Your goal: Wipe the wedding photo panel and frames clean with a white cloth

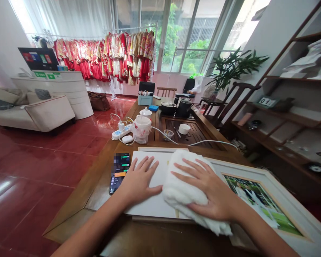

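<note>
My left hand [142, 181] lies flat on a white board [158, 200], fingers spread and thumb stretched toward the right. Beneath my right hand [207, 185] is a folded white towel [183, 194], pressed down on the board with the fingers spread across it. The towel covers much of the board's right part, and its loose end hangs past the near edge. A phone [119, 175] with its screen lit lies just left of my left hand. To the right is a framed photo [262, 200] of people on a lawn, partly hidden by my right arm.
Beyond the board stand a plastic-wrapped white container [142, 128], a power strip [122, 132] and a small clear cup [168, 134]. A white cable [214, 141] crosses the wooden table. Farther back are a tea tray [200, 132] with a white bowl [184, 129] and a black kettle [183, 108].
</note>
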Available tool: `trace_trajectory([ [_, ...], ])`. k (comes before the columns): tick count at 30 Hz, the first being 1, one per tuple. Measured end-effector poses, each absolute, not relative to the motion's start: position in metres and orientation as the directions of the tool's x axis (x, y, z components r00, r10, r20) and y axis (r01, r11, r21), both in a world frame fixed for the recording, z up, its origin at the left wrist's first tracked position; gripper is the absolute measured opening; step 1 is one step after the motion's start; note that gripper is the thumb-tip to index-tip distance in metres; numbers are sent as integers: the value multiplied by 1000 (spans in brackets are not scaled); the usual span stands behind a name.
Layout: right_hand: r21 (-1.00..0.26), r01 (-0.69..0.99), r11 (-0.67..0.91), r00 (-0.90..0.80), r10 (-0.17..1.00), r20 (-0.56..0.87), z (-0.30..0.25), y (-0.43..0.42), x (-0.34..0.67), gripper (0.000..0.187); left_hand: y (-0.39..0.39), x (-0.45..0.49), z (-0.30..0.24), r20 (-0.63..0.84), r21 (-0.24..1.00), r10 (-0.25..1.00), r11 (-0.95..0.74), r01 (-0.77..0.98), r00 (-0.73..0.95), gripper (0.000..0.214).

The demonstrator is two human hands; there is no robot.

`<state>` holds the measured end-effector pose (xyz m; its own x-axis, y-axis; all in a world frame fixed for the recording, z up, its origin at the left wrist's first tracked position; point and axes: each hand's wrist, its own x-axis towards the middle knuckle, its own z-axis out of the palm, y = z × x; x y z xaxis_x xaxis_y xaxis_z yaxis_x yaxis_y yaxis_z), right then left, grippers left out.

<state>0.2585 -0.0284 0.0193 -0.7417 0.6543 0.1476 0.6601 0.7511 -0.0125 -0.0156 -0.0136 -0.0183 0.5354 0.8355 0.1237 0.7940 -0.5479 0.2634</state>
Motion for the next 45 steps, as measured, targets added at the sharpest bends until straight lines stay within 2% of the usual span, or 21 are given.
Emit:
trace_trajectory([
  [7,-55,638,768,-765,641,66,22,-41,260,85,-14,-16,-16,126,290,829,-556,779,545,77],
  [16,-78,691,719,-697,691,193,23,11,251,76,-13,-16,-17,145,302,817,-573,762,557,74],
  [23,-62,694,717,-700,693,173,24,11,253,73,-14,-15,-16,151,290,824,-565,773,546,76],
  [28,-38,668,743,-733,666,136,23,-16,256,78,-14,-17,-16,129,281,826,-561,778,549,74],
  [37,-19,631,775,-774,631,54,16,-59,261,91,-13,-22,-21,180,318,818,-575,754,547,77],
  [45,-21,690,724,-713,684,152,19,-12,258,79,-14,-21,-17,166,302,806,-589,749,567,72],
])
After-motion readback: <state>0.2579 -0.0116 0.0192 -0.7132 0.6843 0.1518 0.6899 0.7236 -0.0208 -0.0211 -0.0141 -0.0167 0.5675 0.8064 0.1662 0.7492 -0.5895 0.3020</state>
